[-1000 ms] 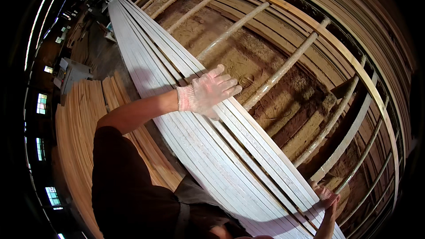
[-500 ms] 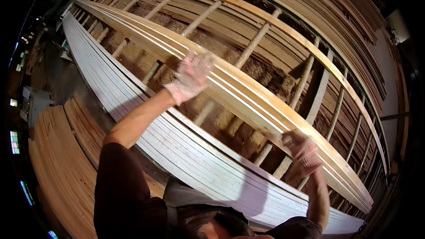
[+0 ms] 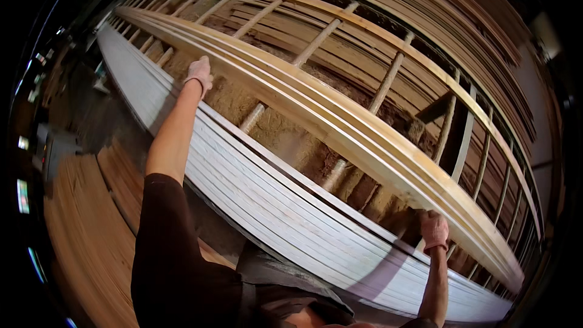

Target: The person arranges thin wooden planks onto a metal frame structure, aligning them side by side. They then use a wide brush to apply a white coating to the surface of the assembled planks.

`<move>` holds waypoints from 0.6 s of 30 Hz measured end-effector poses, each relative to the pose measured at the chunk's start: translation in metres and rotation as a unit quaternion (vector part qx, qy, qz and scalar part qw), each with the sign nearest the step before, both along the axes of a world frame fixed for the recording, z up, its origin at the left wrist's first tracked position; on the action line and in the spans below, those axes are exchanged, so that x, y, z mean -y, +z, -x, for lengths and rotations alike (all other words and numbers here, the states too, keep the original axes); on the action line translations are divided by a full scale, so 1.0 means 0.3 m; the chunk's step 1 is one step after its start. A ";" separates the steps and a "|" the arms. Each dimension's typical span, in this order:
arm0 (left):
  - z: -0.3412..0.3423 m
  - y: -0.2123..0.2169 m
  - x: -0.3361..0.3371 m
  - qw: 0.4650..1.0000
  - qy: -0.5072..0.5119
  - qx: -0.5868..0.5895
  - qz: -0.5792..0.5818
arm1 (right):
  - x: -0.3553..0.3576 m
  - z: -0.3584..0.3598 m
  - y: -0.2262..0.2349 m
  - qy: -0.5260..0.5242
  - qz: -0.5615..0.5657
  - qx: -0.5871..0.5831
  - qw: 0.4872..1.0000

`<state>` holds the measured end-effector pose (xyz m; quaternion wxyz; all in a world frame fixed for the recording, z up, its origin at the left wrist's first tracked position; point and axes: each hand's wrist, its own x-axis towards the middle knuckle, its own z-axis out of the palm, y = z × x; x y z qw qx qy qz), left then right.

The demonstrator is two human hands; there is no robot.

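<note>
Several long pale wooden boards lie side by side across round rollers or bars, running from far left to near right. My left hand, in a light knitted glove, is closed at the near edge of the nearest board, toward its far left part. My right hand, gloved alike, is closed at the same near edge, toward the right end. The fingertips of both hands are hidden. Between the boards and my body lies a row of white-painted boards, which my forearms cross without holding.
A wooden rail runs beyond the rollers, with stacked brown boards behind it. Sawdust lies heaped beneath the rollers. Another pile of brown planks stands at left, near a grey box.
My left hand has come off the boards' top faces and moved left to their near edge. My right hand has shifted right and nearer. The pale boards now sit differently, their white gaps less distinct.
</note>
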<state>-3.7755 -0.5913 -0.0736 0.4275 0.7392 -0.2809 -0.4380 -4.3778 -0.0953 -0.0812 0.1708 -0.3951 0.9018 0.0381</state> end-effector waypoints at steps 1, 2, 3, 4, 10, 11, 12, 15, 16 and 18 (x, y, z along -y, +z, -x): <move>-0.010 0.001 0.028 0.999 -0.027 -0.045 0.003 | 0.012 -0.034 -0.002 0.066 0.020 0.027 0.997; -0.040 -0.023 0.047 0.995 -0.014 -0.090 -0.033 | 0.047 -0.079 0.013 0.137 0.030 0.057 0.988; -0.103 -0.078 0.025 0.988 0.017 -0.131 -0.079 | 0.198 -0.275 0.145 -0.158 -0.025 0.192 0.968; -0.168 -0.065 0.073 0.979 0.042 -0.173 -0.100 | 0.219 -0.328 0.118 -0.102 -0.010 0.169 0.980; -0.337 -0.026 0.263 0.994 0.034 -0.087 -0.048 | 0.425 -0.523 0.039 -0.118 -0.013 0.228 0.967; -0.390 -0.003 0.287 0.993 0.021 -0.102 -0.057 | 0.454 -0.559 0.068 -0.186 -0.009 0.258 0.948; -0.448 0.022 0.294 0.992 0.028 -0.114 -0.039 | 0.481 -0.577 0.083 -0.204 -0.013 0.282 0.937; -0.597 0.052 0.386 0.988 0.002 -0.156 0.000 | 0.445 -0.534 0.025 -0.061 0.008 0.182 0.981; -0.655 0.024 0.436 0.985 -0.019 -0.173 -0.004 | 0.483 -0.568 0.045 -0.037 0.012 0.177 0.983; -0.801 -0.121 0.513 0.983 -0.067 -0.166 -0.026 | 0.578 -0.673 0.111 -0.075 0.007 0.213 0.974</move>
